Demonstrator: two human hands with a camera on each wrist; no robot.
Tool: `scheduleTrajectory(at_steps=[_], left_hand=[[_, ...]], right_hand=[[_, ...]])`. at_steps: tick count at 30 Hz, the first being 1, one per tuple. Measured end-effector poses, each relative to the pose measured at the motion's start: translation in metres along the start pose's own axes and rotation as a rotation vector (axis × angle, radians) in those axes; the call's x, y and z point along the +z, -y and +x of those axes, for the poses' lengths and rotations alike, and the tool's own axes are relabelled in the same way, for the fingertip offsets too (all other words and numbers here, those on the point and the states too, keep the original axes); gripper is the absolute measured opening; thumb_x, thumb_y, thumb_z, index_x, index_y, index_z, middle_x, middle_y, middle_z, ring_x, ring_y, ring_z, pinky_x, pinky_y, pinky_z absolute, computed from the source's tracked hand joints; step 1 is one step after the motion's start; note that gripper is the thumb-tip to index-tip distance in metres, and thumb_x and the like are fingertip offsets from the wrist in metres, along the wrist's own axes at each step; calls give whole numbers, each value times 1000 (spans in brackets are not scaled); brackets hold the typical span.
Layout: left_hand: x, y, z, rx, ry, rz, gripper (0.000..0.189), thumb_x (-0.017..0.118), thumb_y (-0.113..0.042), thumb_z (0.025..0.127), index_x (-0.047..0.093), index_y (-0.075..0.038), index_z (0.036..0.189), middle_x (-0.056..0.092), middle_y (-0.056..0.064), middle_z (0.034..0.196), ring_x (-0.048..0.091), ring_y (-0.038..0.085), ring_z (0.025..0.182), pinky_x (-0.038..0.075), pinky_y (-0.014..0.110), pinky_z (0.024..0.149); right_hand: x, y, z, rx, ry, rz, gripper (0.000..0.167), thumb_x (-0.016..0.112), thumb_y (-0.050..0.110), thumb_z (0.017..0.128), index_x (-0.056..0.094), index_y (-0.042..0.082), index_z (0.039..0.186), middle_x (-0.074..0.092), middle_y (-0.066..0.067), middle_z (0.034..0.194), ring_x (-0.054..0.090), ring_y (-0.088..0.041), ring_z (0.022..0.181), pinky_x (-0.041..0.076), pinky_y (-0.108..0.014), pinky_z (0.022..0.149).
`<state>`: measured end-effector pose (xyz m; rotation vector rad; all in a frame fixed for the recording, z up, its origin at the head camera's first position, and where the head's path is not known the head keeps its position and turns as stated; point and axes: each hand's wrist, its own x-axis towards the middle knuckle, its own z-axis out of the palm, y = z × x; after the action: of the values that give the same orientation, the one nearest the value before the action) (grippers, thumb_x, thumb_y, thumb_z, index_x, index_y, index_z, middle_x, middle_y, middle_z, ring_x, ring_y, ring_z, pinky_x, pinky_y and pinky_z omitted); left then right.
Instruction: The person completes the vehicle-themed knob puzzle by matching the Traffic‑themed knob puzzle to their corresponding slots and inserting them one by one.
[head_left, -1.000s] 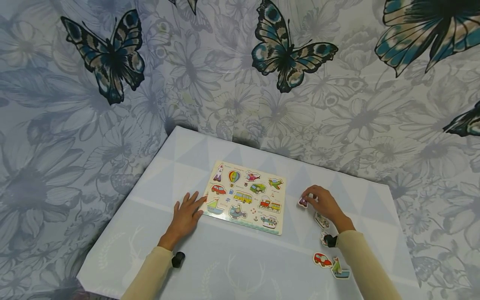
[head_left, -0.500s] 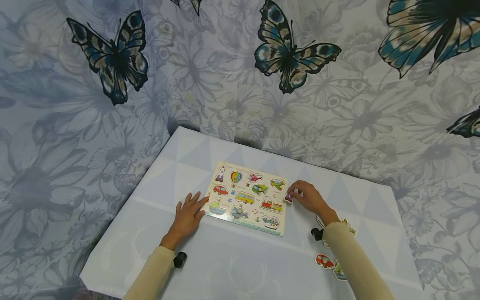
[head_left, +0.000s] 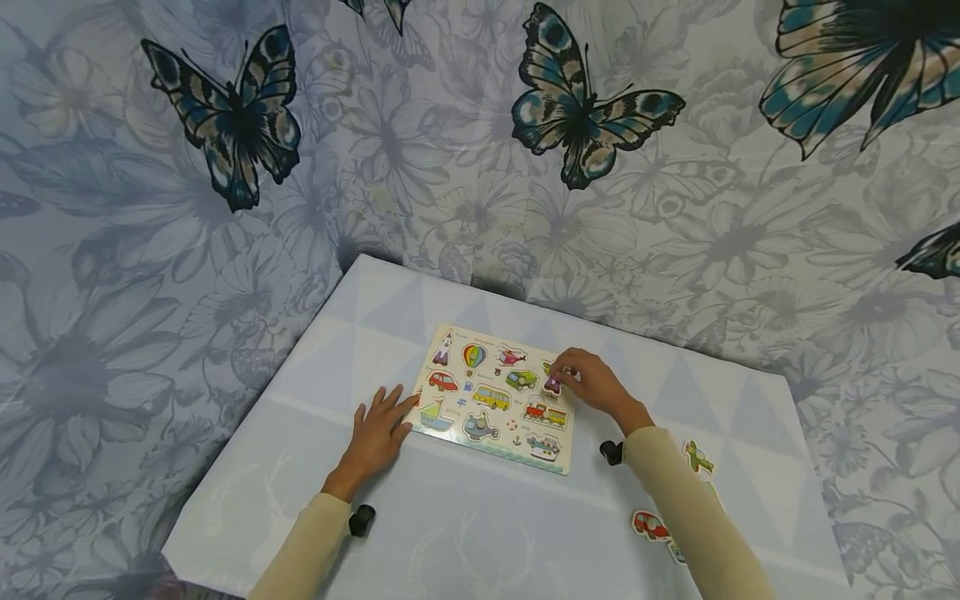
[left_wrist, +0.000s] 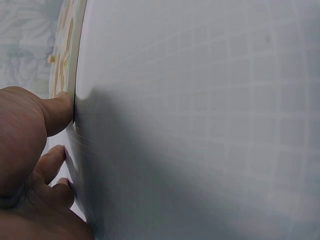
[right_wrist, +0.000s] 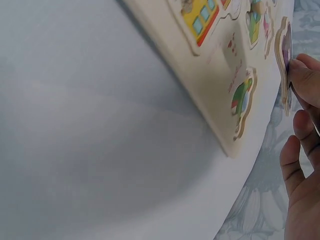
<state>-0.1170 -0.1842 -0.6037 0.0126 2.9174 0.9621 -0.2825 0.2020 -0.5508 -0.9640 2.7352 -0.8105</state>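
Note:
A pale wooden puzzle board point(head_left: 487, 452) printed with vehicles lies on the table. My left hand point(head_left: 375, 437) rests palm down with spread fingers, its fingertips at the board's left edge. In the left wrist view, the thumb point(left_wrist: 59, 112) touches the board's side. Over the board's right part, my right hand point(head_left: 596, 385) pinches a purple-and-white puzzle piece point(head_left: 552, 385) between thumb and fingers. The right wrist view shows this piece point(right_wrist: 284, 65) edge-on and raised above the board, beyond the green plane picture point(right_wrist: 243, 102). Part of the plane picture is hidden in the head view.
Right of the board lie loose pieces: a green plane point(head_left: 699, 457), a red car point(head_left: 649, 525) and one piece point(head_left: 677, 552) partly covered by the right sleeve point(head_left: 697, 508). A patterned wall point(head_left: 465, 208) rises behind the table's far edge.
My right hand has carried the purple-and-white piece leftward from the table beside the board to over its right part. The left hand stays at the board's left edge.

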Motion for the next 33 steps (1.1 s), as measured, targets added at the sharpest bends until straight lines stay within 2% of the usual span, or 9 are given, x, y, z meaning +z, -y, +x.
scheduleTrajectory(at_steps=[2,8,15,22,26,33], left_hand=[[-1,-1,-1,-6,11,-2,50,60,-22,100,50,-17,148,34,18,161,17,49,151,10,73,114],[-2,0,-1,-8,-8,-4,50,62,-20,99,52,-17,147,35,19,160,18,49,150,11,73,114],[-1,0,-1,4,-17,-5,50,62,-20,98,52,-16,147,37,20,159,20,49,150,12,74,114],[-5,0,-1,21,-27,7,48,61,-22,99,53,-16,146,38,19,159,21,49,150,14,74,114],[-5,0,0,8,-8,-1,49,61,-21,99,52,-16,147,36,19,160,19,48,151,12,73,115],[-4,-1,-2,-6,-7,-13,48,61,-21,100,52,-16,147,36,19,160,19,48,151,11,73,115]], right_hand=[[3,3,6,-3,5,0,9,68,12,95,74,15,101,68,1,106,60,-16,89,53,-39,79],[11,18,25,-19,28,-7,8,68,16,96,74,18,101,68,3,105,60,-14,89,52,-37,80],[22,31,44,-66,7,-3,9,67,15,97,74,16,102,67,2,106,58,-12,83,51,-34,74],[31,45,61,-100,8,21,12,67,16,97,75,15,106,68,1,108,60,-14,86,52,-36,76],[35,54,71,-90,21,17,12,66,17,98,75,15,105,69,2,108,60,-14,86,53,-36,76],[47,70,91,-47,81,23,14,64,21,99,76,16,105,68,2,111,63,-15,96,54,-38,85]])
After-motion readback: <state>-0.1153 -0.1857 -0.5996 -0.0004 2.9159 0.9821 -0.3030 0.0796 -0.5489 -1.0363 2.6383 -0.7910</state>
